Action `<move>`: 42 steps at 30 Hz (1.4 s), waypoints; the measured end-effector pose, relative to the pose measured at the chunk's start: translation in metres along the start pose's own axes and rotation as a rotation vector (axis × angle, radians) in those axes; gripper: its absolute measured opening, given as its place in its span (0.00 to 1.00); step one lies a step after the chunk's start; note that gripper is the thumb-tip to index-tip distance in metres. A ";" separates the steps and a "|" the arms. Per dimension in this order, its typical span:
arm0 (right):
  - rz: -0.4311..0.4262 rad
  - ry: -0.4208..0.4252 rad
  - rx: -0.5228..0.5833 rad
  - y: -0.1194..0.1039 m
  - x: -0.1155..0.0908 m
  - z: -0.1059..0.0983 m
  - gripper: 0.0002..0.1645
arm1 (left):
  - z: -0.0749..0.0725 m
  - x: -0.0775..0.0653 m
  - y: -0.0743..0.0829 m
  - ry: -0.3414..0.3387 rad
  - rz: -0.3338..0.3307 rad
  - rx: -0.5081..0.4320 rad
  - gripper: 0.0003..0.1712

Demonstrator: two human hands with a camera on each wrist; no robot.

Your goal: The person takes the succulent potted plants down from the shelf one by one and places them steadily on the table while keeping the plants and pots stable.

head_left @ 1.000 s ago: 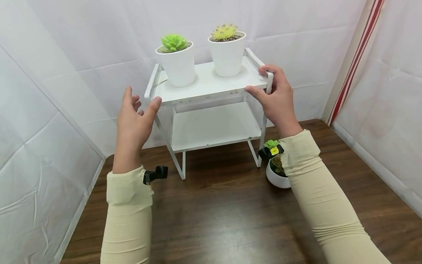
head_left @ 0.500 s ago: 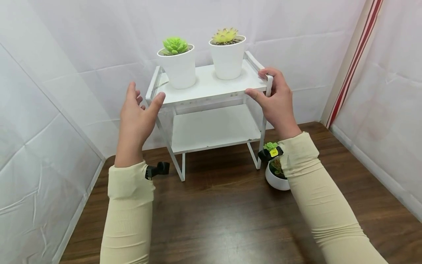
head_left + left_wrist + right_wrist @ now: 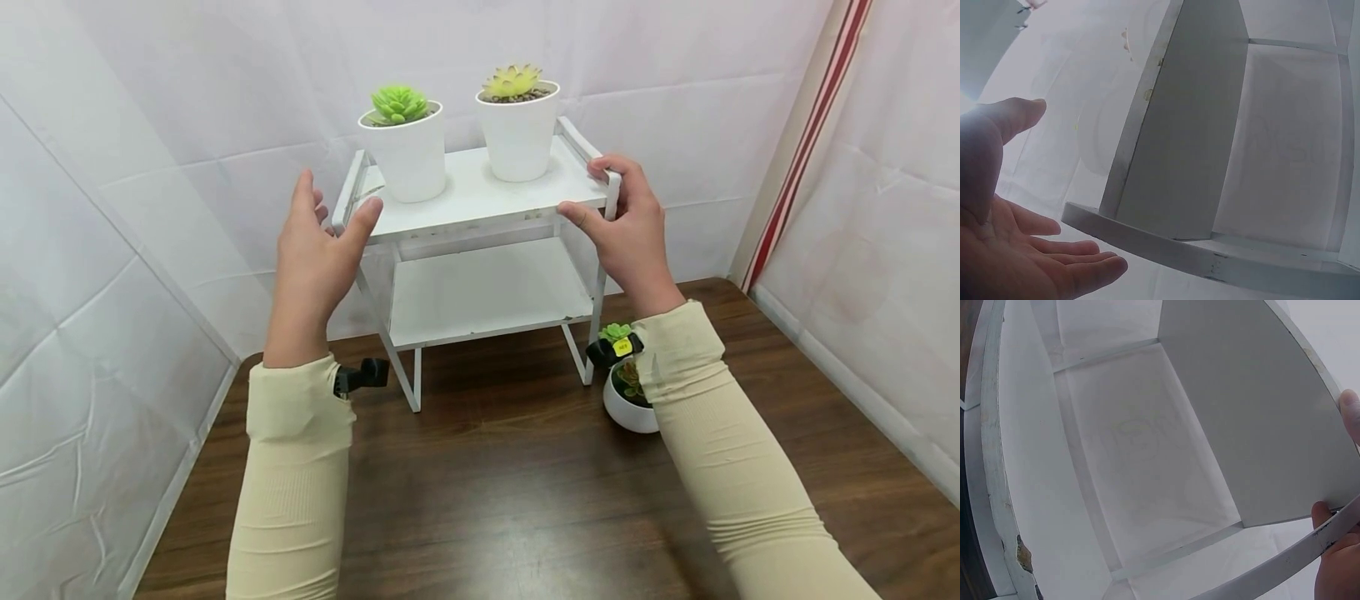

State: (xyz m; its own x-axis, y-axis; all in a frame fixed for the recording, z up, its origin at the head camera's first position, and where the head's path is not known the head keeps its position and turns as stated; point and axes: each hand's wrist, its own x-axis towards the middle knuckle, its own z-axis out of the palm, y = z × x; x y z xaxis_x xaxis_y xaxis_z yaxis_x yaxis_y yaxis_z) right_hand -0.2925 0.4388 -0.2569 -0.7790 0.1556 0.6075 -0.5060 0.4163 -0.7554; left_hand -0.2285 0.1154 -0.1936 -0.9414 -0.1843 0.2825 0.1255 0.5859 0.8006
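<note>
A white two-tier shelf (image 3: 491, 292) stands on the table. My right hand (image 3: 633, 229) grips its top right front corner, fingers over the side rail and thumb at the front edge. In the right wrist view, that thumb (image 3: 1350, 412) lies by the edge of the top board. My left hand (image 3: 311, 258) is spread beside the top left corner, apart from the frame in the left wrist view. On the top board are two white pots, the left one (image 3: 408, 158) with a green succulent (image 3: 400, 104), the right one (image 3: 519, 137) with a yellowish succulent (image 3: 512, 81).
A low white bowl (image 3: 628, 410) of small succulents sits by the shelf's right front leg, partly behind the right sleeve (image 3: 678, 354). White sheeting (image 3: 225, 133) hangs behind and at both sides of the brown wooden table (image 3: 480, 492).
My left hand has risen slightly and shifted right, towards the shelf's top left corner. My right hand keeps its hold, and the whole scene sits a little lower in view.
</note>
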 end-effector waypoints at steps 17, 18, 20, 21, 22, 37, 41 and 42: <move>-0.016 0.001 0.010 -0.002 0.000 0.000 0.37 | 0.004 0.005 0.017 0.016 0.030 0.013 0.57; -0.015 0.000 0.011 -0.002 0.000 0.000 0.37 | 0.004 0.006 0.018 0.018 0.026 0.016 0.57; -0.014 0.000 0.010 -0.001 0.000 0.000 0.37 | 0.005 0.006 0.019 0.023 0.018 0.028 0.57; -0.013 0.000 0.010 -0.001 0.001 0.000 0.37 | 0.006 0.006 0.020 0.026 0.017 0.034 0.57; -0.013 0.001 0.009 0.000 0.001 0.000 0.37 | 0.006 0.007 0.021 0.028 0.015 0.037 0.57; -0.017 0.007 0.012 0.001 0.001 0.000 0.37 | 0.007 0.007 0.028 0.064 0.074 0.030 0.55; -0.010 0.004 0.017 0.000 0.000 0.000 0.37 | 0.007 0.008 0.033 0.044 0.072 0.000 0.55; -0.009 0.004 0.021 0.000 0.000 0.000 0.37 | 0.007 0.008 0.034 0.035 0.065 -0.006 0.56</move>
State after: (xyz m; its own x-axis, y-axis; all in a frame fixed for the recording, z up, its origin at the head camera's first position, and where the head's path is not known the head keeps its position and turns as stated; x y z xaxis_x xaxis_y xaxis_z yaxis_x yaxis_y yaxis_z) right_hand -0.2928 0.4386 -0.2571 -0.7731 0.1552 0.6149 -0.5203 0.3992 -0.7549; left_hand -0.2343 0.1394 -0.1681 -0.9195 -0.1737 0.3525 0.1884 0.5925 0.7832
